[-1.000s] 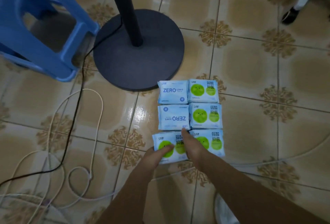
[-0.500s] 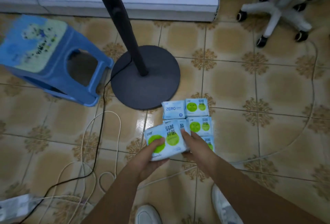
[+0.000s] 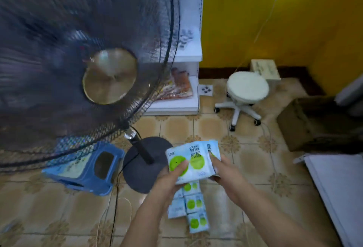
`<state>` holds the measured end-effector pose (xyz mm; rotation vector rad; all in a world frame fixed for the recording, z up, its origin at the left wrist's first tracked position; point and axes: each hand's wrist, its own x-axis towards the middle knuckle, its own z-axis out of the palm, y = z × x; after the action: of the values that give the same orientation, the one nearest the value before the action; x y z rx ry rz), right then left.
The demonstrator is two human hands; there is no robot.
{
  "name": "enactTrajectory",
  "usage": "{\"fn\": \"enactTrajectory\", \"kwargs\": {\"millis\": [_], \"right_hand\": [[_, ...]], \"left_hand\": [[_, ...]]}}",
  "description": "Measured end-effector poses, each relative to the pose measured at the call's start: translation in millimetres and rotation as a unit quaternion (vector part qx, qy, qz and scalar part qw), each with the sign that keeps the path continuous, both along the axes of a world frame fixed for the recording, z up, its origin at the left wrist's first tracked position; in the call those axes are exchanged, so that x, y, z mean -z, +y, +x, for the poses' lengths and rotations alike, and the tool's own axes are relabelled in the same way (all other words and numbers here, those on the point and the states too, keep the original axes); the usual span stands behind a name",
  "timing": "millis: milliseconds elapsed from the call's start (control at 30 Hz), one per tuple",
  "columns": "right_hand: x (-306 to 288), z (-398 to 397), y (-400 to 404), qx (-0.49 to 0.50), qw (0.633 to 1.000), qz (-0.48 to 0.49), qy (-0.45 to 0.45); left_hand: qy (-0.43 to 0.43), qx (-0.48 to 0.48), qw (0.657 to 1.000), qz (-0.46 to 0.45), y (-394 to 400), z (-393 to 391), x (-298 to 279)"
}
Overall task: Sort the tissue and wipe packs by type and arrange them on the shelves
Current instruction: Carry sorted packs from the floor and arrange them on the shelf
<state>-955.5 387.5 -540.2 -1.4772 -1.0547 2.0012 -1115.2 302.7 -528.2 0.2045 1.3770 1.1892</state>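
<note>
Two packs up in the hands, the rest on the floor

Far left is mostly a big standing fan [image 3: 78, 65], its grille blurry and filling that whole side. Below it sits a blue plastic stool [image 3: 86, 168], with the fan's round base [image 3: 145, 164] just beside it on the tiled floor [image 3: 49, 207].

Moving toward the middle, the left hand [image 3: 170, 178] grips the held packs [image 3: 193, 160] from underneath, thumb pressed flat on the green circle of the front one. Looks like two of the green-dot type fanned together, maybe more, hard to say. The right hand [image 3: 225, 170] pinches their right edge, fingers curled round it. Straight below the hands, the floor packs [image 3: 191, 209] lie in a small cluster touching each other, some green-dot, at least one plain blue as far as I can tell.

Those packs look light and squishy with a slick plastic wrap, so I'd guess they slide against each other easily. Holding them by opposite edges with a thumb on top, like now, seems the safe way; a loose one-handed pinch could let one slip out.

Behind, a white shelf unit [image 3: 188, 89] already has some orange packets on a lower level. Right of that stand a white rolling stool [image 3: 245, 91], a cardboard box [image 3: 306, 124] and a yellow wall [image 3: 275, 20].
</note>
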Motion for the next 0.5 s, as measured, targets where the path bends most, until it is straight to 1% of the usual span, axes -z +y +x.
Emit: {"fn": "enactTrajectory", "kwargs": {"millis": [133, 300, 400, 500], "right_hand": [[-112, 22, 1, 0.024, 0.999, 0.048, 0.006], [-215, 54, -35, 0.075, 0.992, 0.100, 0.006], [-259, 68, -62, 0.113, 0.985, 0.131, -0.003], [-288, 74, -96, 0.154, 0.973, 0.172, -0.007]], "left_hand": [[0.030, -0.008, 0.999, 0.040, 5, 26, -114], [0.058, 0.009, 0.997, 0.059, -23, 65, -216], [0.056, 0.037, 0.994, 0.085, -41, 75, -262], [0.057, 0.087, 0.987, 0.124, -56, 74, -288]]}}
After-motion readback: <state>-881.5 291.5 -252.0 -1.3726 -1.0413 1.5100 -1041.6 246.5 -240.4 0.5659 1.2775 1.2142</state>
